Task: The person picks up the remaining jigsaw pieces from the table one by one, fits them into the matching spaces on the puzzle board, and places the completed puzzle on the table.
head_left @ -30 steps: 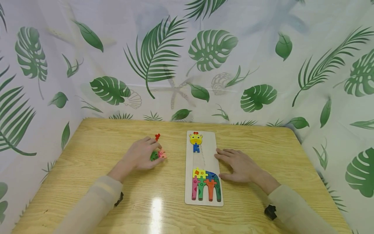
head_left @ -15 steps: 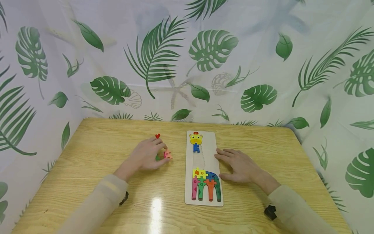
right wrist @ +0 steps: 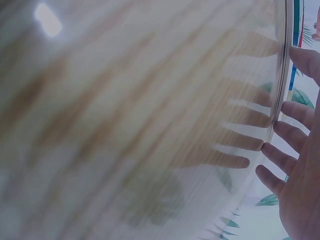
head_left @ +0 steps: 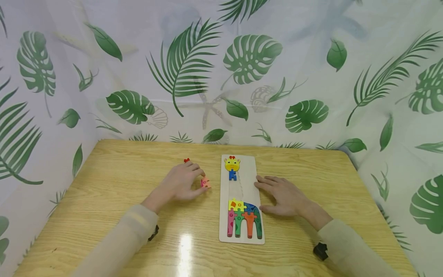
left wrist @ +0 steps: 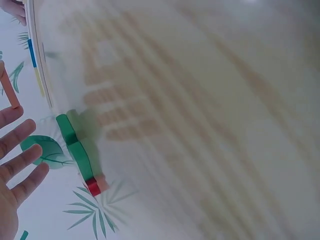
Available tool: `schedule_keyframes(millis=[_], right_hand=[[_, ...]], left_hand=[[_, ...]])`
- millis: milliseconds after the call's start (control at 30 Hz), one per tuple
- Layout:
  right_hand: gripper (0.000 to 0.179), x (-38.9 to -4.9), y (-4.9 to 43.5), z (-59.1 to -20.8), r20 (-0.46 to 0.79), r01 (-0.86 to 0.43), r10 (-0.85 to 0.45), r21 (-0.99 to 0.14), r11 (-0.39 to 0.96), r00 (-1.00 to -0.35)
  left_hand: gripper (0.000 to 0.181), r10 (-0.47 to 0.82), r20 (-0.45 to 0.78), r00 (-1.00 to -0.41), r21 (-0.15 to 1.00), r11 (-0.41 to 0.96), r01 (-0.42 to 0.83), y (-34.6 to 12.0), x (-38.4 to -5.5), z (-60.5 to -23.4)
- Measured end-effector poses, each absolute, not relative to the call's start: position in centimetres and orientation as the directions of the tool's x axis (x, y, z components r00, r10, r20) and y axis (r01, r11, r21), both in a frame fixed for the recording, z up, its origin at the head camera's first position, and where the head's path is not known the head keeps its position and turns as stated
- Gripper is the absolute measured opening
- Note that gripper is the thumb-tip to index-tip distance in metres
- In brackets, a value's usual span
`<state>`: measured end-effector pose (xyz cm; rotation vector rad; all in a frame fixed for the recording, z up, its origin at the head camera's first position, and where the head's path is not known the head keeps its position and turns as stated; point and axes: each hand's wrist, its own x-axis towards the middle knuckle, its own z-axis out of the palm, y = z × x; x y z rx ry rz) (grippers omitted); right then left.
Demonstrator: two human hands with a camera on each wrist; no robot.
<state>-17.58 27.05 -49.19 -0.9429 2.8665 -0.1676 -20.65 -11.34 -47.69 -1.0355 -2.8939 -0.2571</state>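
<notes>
My left hand [head_left: 180, 182] pinches a pink-orange puzzle piece [head_left: 205, 182] between thumb and fingers, a short way left of the puzzle board [head_left: 247, 173]. In the left wrist view the piece [left wrist: 9, 87] shows edge-on, raised off the table. Flat fingers of my right hand [head_left: 283, 197] touch the board's right edge. Set in the board are a yellow giraffe head [head_left: 232, 164], a blue neck piece [head_left: 232, 176] and several colourful body and leg pieces [head_left: 243, 217]. Between neck and body the board is bare.
Beyond my left hand lies a small red piece [head_left: 187, 160], partly hidden by it. A green piece [left wrist: 80, 152] stands out in the left wrist view; the hand covers it in the head view. A leaf-print cloth [head_left: 256, 96] hangs behind the wooden table [head_left: 121, 169].
My left hand has moved right toward the board, carrying the pink-orange puzzle piece away from the green one. My right hand and the board have stayed in place.
</notes>
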Motion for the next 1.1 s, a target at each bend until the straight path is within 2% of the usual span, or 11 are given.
schedule_keyframes(millis=[1100], right_hand=[[0.078, -17.6, 27.0, -49.1, -0.072, -0.587, -0.601, -0.146, 0.796, -0.796]], left_hand=[[0.054, 0.683, 0.078, -0.726, 0.108, 0.718, 0.687, -8.0, -21.6, -47.2]])
